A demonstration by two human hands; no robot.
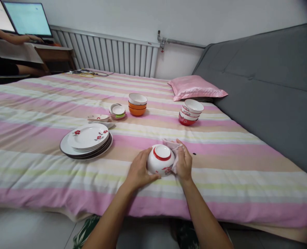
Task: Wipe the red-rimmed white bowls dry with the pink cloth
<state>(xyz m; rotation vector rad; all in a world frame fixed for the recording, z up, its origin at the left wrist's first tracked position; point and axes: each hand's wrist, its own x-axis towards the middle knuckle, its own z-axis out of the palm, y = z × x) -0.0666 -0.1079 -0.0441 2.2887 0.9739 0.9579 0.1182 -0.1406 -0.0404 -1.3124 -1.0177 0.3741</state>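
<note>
A white bowl (161, 160) with a red foot ring and red flower print is upside down between my hands, above the striped bed. My left hand (140, 170) grips its left side, thumb along the lower rim. A pale pink cloth (174, 148) is bunched in my right hand (184, 162), which presses it to the bowl's right side. Beyond to the right leans a stack of similar bowls (192, 106). Orange and white bowls (137, 103) are stacked farther back. To the left lie stacked plates (88, 136), with small dishes (117, 110) behind them.
A striped sheet (233, 145) covers the bed. A pink pillow (196, 87) lies near the grey headboard (267, 72). Cables (91, 72) lie at the far edge, before a radiator (112, 52). A person's arm (10, 37) rests at a desk with monitors, upper left.
</note>
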